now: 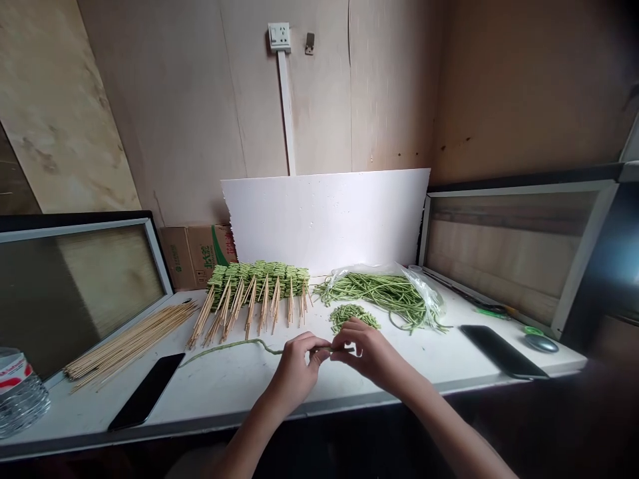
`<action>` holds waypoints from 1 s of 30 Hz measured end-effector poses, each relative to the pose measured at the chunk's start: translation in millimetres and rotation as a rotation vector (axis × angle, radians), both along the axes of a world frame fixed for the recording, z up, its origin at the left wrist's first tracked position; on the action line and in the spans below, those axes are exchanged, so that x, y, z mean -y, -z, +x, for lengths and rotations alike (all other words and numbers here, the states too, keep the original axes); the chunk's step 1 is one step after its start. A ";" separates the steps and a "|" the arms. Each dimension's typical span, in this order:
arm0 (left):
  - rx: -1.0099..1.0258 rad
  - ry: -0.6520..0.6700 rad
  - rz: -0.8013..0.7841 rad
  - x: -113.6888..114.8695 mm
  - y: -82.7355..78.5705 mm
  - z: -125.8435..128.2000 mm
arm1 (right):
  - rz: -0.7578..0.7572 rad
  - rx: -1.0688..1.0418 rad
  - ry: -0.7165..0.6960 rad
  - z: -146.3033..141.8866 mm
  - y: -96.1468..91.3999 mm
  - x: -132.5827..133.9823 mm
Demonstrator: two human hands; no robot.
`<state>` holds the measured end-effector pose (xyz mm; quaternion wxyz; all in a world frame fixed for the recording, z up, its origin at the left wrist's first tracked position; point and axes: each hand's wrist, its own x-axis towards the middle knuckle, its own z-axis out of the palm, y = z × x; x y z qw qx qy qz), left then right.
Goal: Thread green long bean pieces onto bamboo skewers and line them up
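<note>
A single long green bean (224,346) trails over the white table to the left and runs up into my fingers. My left hand (300,359) pinches it between thumb and fingers. Close beside it, my right hand (362,349) is closed on the bean near its end, a short tip showing past the fingers. Just behind my hands lies a small heap of short bean pieces (352,314). Farther back, a pile of whole long beans (374,291) rests in an open clear plastic bag (426,293).
Stacked bean skewers (259,276) stand at the back left, sticks toward me. Bare bamboo sticks (130,336), a black phone (147,391) and a water bottle (20,392) lie left. At right are another dark phone (499,351) and a mouse (542,343). A white board (329,216) stands behind.
</note>
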<state>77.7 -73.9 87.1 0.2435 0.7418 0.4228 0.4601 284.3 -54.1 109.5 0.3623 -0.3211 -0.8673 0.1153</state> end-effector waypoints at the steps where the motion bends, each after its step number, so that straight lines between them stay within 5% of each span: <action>1: 0.000 0.014 -0.008 0.6 -0.4 0.6 | -0.009 -0.011 -0.005 0.3 -0.3 -0.7; 12: -0.050 0.112 -0.092 -2.3 3.9 1.2 | -0.025 -0.062 -0.175 -1.8 8.5 -8.1; 24: 0.049 0.321 -0.222 -9.1 10.5 -0.7 | -0.389 -0.123 -0.376 12.3 10.3 -19.4; 30: 0.070 0.142 -0.100 -11.2 2.6 -11.9 | -0.250 -0.167 -0.041 23.9 25.4 -41.6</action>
